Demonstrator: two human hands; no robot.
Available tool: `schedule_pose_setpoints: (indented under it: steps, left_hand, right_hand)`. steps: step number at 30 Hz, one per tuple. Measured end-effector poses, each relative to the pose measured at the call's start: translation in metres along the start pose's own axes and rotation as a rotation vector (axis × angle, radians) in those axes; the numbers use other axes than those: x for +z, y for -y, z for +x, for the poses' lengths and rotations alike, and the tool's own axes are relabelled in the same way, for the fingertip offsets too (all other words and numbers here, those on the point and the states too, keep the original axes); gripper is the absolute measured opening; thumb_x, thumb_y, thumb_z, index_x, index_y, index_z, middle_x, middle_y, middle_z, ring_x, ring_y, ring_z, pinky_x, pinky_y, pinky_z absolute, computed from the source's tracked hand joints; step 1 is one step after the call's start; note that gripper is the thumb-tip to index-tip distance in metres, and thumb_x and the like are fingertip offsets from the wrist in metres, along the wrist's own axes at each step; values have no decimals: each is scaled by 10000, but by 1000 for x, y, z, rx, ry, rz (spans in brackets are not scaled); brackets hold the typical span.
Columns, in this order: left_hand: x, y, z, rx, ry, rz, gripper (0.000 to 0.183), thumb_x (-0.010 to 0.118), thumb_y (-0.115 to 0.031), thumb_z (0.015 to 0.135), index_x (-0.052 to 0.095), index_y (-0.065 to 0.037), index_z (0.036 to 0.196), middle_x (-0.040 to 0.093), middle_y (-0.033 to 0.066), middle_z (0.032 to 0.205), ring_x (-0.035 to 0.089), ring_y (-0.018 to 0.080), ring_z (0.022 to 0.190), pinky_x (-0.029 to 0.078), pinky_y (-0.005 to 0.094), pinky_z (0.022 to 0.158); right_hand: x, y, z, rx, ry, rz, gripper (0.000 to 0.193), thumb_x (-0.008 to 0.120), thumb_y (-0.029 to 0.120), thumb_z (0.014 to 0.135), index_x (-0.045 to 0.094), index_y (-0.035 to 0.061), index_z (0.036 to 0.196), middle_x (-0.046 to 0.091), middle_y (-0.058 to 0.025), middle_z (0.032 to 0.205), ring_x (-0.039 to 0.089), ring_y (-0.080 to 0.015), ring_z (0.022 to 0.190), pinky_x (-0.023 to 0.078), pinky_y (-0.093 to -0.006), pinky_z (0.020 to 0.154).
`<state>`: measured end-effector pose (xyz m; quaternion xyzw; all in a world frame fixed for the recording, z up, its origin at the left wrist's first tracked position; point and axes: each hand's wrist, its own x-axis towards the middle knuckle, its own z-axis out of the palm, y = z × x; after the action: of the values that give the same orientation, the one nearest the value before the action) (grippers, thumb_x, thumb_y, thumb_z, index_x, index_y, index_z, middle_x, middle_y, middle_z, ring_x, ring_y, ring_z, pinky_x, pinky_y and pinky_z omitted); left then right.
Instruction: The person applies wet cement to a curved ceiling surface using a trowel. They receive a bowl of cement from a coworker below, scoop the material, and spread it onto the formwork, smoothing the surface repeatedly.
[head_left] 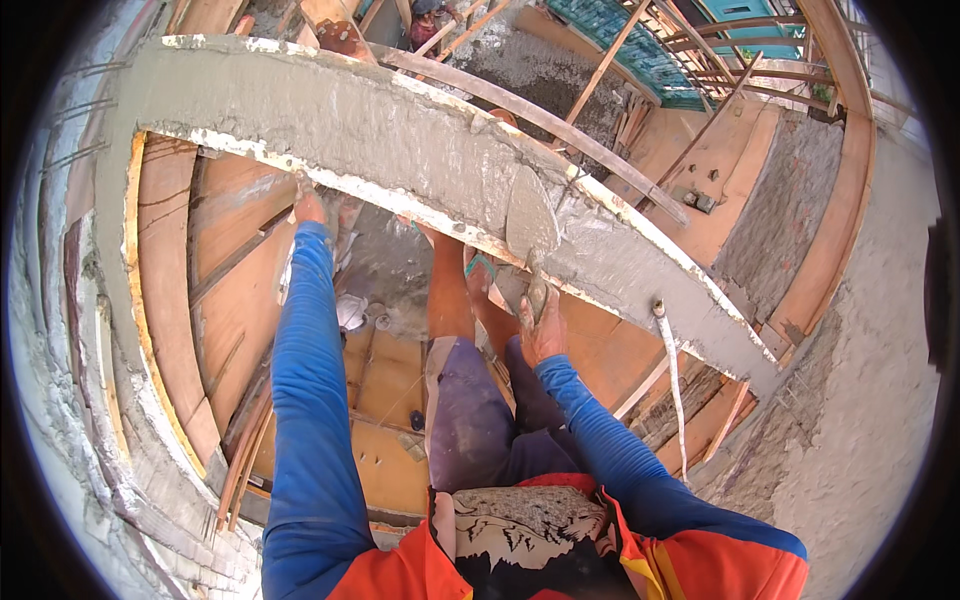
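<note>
A long band of wet grey cement [380, 120] with pale, rough edges runs across in front of me, from the upper left down to the right. My right hand [543, 325] is wrapped around the handle of a cement-smeared trowel [531, 215], its pointed blade lying on the cement. At the band's near edge, left of my legs, my left hand [309, 206] grips the rim; its fingertips are partly hidden there. Blue sleeves cover both arms.
A thin white pipe [674, 385] sticks up at the band's right end. Beyond it are a curved timber strip [540, 115], plywood panels [740, 150] and slanting poles. Planks [165, 260] line the left opening. Another person [425, 25] is partly visible at the top.
</note>
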<state>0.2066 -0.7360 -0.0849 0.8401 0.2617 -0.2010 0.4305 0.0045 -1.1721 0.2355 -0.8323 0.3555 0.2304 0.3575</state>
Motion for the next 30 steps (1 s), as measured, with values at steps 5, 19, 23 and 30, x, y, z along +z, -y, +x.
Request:
schedule_pose_setpoints:
  steps: [5, 19, 23, 30]
  left_hand:
    - [7, -56, -31, -172, 14, -530, 675, 491, -474, 956, 292, -60, 1450, 381, 176, 1405, 443, 364, 1241, 445, 541, 982]
    - [3, -141, -83, -428, -88, -1001, 726, 459, -576, 946, 341, -40, 1421, 445, 165, 1343, 505, 327, 1165, 527, 507, 856]
    - [6, -146, -83, -405, 22, -1070, 736, 454, -521, 972, 186, -57, 1478, 303, 229, 1458, 371, 414, 1317, 378, 550, 1066]
    - [-15, -169, -94, -342, 156, -1130, 750, 503, -482, 970, 176, -64, 1500, 279, 235, 1479, 370, 392, 1330, 383, 538, 1064]
  right_hand:
    - [27, -16, 30, -159, 56, -135, 517, 554, 305, 938, 380, 31, 1341, 581, -311, 1174, 572, -500, 1024, 471, -507, 862]
    - [29, 5, 8, 161, 27, -70, 488, 549, 279, 957, 405, -37, 1300, 592, -301, 1162, 581, -453, 1062, 469, -458, 870]
    - [55, -66, -11, 17, -88, 270, 396, 500, 290, 988, 382, 43, 1274, 541, -116, 745, 552, -218, 566, 452, -338, 487]
    - [136, 44, 9, 40, 237, 521, 632, 506, 424, 976, 337, -51, 1356, 558, -173, 1099, 572, -230, 963, 460, -348, 862]
